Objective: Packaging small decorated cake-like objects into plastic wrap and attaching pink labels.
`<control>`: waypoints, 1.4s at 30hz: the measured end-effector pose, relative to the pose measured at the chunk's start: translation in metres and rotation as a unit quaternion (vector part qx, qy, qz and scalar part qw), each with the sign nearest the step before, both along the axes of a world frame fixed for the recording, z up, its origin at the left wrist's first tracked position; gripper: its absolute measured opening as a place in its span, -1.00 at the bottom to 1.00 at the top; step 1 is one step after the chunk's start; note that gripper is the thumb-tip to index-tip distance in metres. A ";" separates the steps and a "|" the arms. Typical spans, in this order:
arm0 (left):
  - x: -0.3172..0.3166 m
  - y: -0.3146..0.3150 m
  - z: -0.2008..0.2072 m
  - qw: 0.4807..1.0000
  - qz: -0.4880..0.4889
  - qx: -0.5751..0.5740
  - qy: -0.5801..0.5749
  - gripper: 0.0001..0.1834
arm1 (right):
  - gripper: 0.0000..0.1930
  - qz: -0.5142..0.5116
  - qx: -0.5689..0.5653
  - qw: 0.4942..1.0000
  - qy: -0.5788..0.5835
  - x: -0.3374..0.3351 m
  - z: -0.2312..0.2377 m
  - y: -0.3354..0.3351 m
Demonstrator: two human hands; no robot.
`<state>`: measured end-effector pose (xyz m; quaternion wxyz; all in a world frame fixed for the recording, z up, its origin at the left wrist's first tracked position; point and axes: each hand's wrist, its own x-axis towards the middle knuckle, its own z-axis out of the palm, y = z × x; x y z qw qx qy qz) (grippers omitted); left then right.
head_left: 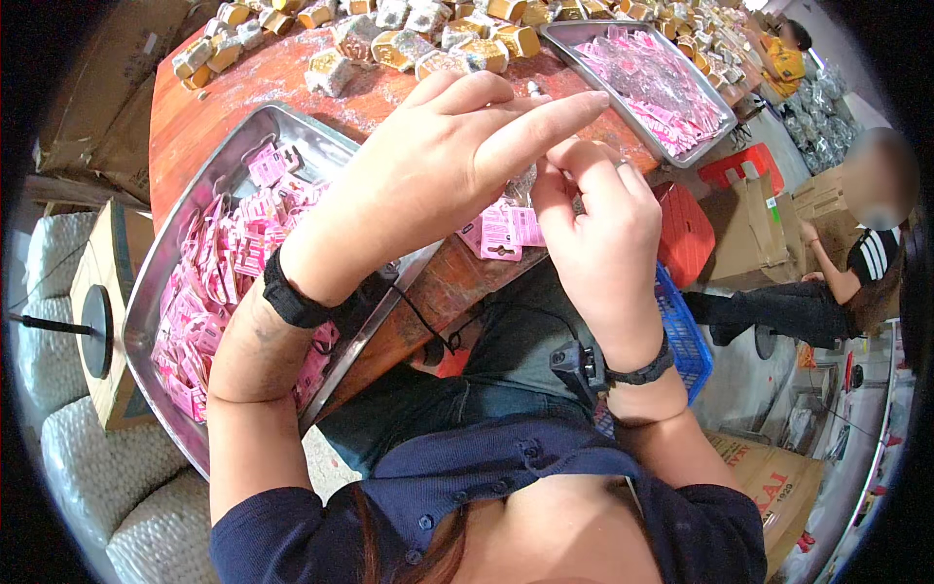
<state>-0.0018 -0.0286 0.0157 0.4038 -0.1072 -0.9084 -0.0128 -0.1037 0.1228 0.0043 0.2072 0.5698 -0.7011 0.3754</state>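
Observation:
My left hand (472,146) is raised over the table edge, its index finger stretched to the right and the other fingers bent. Close beside it, my right hand (598,214) is closed in a pinch, fingertips near the left index finger. What the two hands hold is mostly hidden; something small and clear shows between them, too unclear to name. Below the hands lie several pink printed cards (501,232) with hanging slots, at the table's edge. Under my left forearm, a metal tray (156,302) holds a heap of similar pink cards.
On the red-brown table (209,112), gold-and-clear wrapped pieces (399,49) are piled at the back. A second metal tray (720,136) of pink packets stands at the far right. A blue basket (691,336) is by my right arm. People sit nearby on the right, near cardboard boxes (749,229).

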 end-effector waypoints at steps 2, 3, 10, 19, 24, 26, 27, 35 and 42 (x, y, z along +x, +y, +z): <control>0.000 0.002 0.001 1.000 0.012 -0.001 -0.017 -0.19 | -0.83 0.000 0.016 0.999 0.033 -0.001 0.002 0.000; 0.000 0.003 0.000 1.000 0.012 -0.001 -0.016 -0.19 | -0.83 -0.001 0.031 0.997 0.066 -0.002 0.003 0.000; 0.001 -0.002 0.001 0.999 0.039 0.003 -0.008 -0.16 | -0.83 0.022 0.046 0.993 0.108 -0.007 0.005 -0.004; 0.005 0.005 0.004 0.999 0.042 -0.019 -0.004 -0.20 | -0.91 0.065 0.027 0.972 -0.222 -0.005 0.008 -0.003; 0.004 0.007 0.005 0.998 0.037 -0.048 0.030 -0.20 | -0.90 0.057 0.036 0.970 -0.233 -0.002 0.015 -0.003; 0.004 0.008 0.004 1.000 0.028 0.010 -0.005 -0.18 | -0.89 0.036 0.053 0.986 -0.151 -0.003 0.012 -0.003; 0.003 0.009 0.003 1.000 0.028 0.010 -0.004 -0.18 | -0.88 0.015 0.069 0.995 -0.069 -0.004 0.010 -0.004; 0.005 0.007 0.004 0.987 0.017 0.153 -0.043 -0.06 | -0.77 0.060 0.038 0.985 -0.160 -0.003 0.017 -0.001; 0.008 0.009 0.009 0.987 -0.022 0.154 -0.050 -0.03 | -0.64 0.202 0.016 0.916 -0.347 -0.008 0.017 -0.002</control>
